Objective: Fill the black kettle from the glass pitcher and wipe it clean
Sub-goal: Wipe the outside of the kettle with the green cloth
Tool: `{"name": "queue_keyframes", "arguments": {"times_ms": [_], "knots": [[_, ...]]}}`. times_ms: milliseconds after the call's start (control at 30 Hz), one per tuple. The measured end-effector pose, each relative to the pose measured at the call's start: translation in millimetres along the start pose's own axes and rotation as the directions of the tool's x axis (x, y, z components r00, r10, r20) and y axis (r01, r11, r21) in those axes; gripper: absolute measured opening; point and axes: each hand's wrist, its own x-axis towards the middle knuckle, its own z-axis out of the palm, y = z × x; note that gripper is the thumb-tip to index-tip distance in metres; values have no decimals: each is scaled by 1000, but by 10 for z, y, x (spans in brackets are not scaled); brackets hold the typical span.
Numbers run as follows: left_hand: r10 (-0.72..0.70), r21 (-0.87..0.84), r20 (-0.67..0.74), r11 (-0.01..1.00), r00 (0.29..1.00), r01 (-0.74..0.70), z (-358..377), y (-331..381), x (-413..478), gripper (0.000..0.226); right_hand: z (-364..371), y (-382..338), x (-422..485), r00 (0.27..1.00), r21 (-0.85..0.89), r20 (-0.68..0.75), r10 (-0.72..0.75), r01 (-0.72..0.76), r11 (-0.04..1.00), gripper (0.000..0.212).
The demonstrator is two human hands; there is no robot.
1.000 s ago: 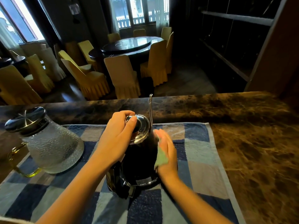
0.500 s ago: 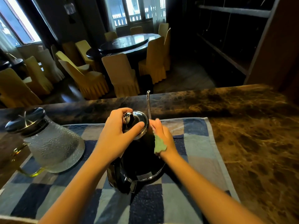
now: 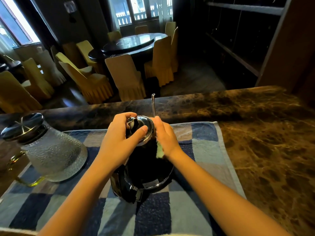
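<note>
The right hand (image 3: pixel 164 135) is higher than it was a second ago. It has climbed from the lower flank of the black kettle (image 3: pixel 146 167) to the shoulder just under the lid (image 3: pixel 144 127), at the kettle's 3 o'clock and close to the foot of the thin spout (image 3: pixel 153 104). Its grip is curled over the green cloth (image 3: pixel 159 150), pinning it to the black wall with a corner hanging out below the palm.

The left hand (image 3: pixel 119 138) has not shifted, and its grip stays clamped on the lid's knob to steady the pot. The kettle stands upright on the checked towel (image 3: pixel 204 142) spread over the marble surface (image 3: pixel 264 133). The glass pitcher (image 3: pixel 51 150) is parked capped at its 9 o'clock, well apart.

To my eye the filling is over and the wipe is working upward, with the lid rim and spout probably still to do.
</note>
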Motion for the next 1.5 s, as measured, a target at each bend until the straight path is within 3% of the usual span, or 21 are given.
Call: {"name": "queue_keyframes", "arguments": {"times_ms": [100, 200, 233, 333, 400, 500, 633, 700, 767, 867, 967, 1067, 1133, 1200, 1333, 1400, 1500], "knots": [[-16, -5, 16, 1000, 1000, 16, 2, 2, -7, 48, -88, 232, -57, 987, 2, -28, 161, -161, 987, 25], [-10, -9, 13, 1000, 1000, 10, -4, 12, -16, 52, 15, 426, -360, 932, 277, -195, 306, -247, 929, 27], [-14, -8, 16, 1000, 1000, 14, -3, 17, -18, 55, 101, 462, -523, 924, 257, -264, 276, -208, 944, 30], [-23, -4, 13, 1000, 1000, 23, -8, 40, -29, 59, 408, 223, -945, 928, -81, -360, -94, 69, 994, 44], [-9, 2, 6, 1000, 1000, 9, -8, 50, -30, 54, 421, -38, -831, 935, -48, -306, -182, 176, 983, 42], [10, 7, 2, 1000, 1000, -10, -6, 38, -26, 41, 223, -311, -338, 979, 168, -148, -137, 162, 972, 38], [3, -5, 12, 1000, 1000, -2, -15, 28, -14, 44, -19, -218, 17, 1000, 114, 1, -4, 4, 994, 45], [-3, 6, 9, 1000, 1000, 3, -11, 26, -11, 47, -63, 19, -67, 992, 111, -32, 124, -120, 987, 45], [2, 17, 7, 1000, 1000, -2, -5, 32, -13, 48, -33, 247, -300, 969, 175, -132, 210, -186, 967, 33], [9, 29, 3, 1000, 1000, -9, 2, 38, -18, 48, 172, 279, -751, 966, 55, -256, 44, -31, 998, 38], [5, 27, -3, 1000, 1000, -5, 7, 39, -22, 47, 283, -40, -819, 980, 54, -173, -97, 108, 993, 48], [-6, 15, -1, 1000, 1000, 6, 5, 22, -18, 48, 118, -205, -472, 993, 171, -51, -106, 113, 979, 38], [-11, 23, 4, 1000, 1000, 11, -1, 37, -20, 54, 19, -163, -252, 994, 103, -55, -90, 95, 990, 30], [-14, 34, 8, 999, 1000, 14, -4, 43, -21, 58, 2, -3, -210, 994, 46, -110, -17, 22, 999, 32], [-12, 33, 9, 999, 1000, 12, -3, 35, -16, 58, 159, 311, -720, 938, 120, -310, 155, -123, 985, 23], [-27, 38, 13, 999, 1000, 26, -1, 33, -20, 58, 303, 302, -963, 929, 63, -357, 92, -75, 995, 29], [-44, 17, 22, 999, 999, 44, -3, 31, -26, 61, 401, 76, -902, 954, -31, -273, -125, 122, 992, 50]]}}
